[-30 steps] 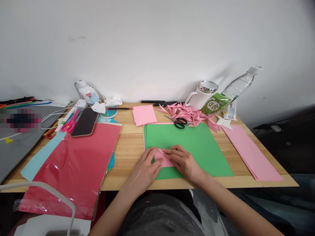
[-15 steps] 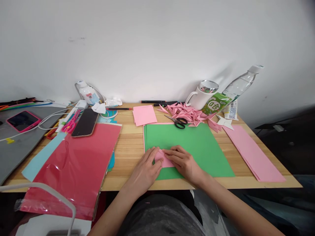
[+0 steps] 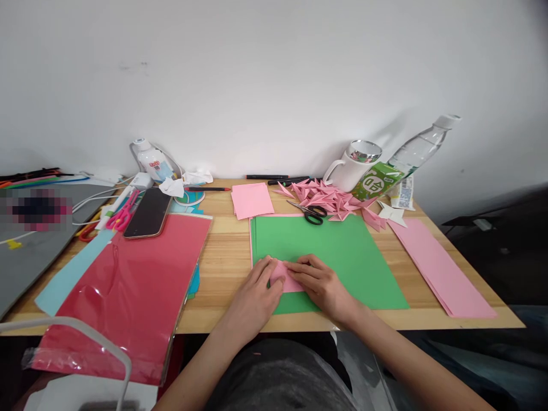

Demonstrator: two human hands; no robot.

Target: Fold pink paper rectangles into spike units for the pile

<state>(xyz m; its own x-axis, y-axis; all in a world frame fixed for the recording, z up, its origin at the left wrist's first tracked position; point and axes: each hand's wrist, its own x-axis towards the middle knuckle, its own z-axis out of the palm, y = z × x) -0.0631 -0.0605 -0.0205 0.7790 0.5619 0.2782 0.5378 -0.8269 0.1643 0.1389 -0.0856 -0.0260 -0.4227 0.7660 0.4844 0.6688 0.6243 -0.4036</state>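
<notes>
A small piece of pink paper [image 3: 286, 278] lies folded on a stack of green sheets [image 3: 346, 262] near the desk's front edge. From the left, my left hand [image 3: 257, 294] presses it down, thumb at its lower side and fingertips at its top corner. My right hand [image 3: 323, 282] has its fingers bent together on the paper's upper right edge, close to the left fingertips. Part of the paper is hidden under both hands. Black-handled scissors [image 3: 313, 213] rest on the far edge of the green sheets, beside a heap of folded pink paper pieces [image 3: 327, 197].
Square pink sheets [image 3: 252, 201] lie behind the green stack, and long pink strips [image 3: 443, 268] to the right. A white mug [image 3: 353, 165], green carton [image 3: 377, 181] and tilted water bottle [image 3: 419, 145] stand back right. Left are a red sheet pack [image 3: 132, 291] and a phone [image 3: 149, 213].
Both hands stay on the pink paper with only tiny finger shifts. The whole view has moved very slightly.
</notes>
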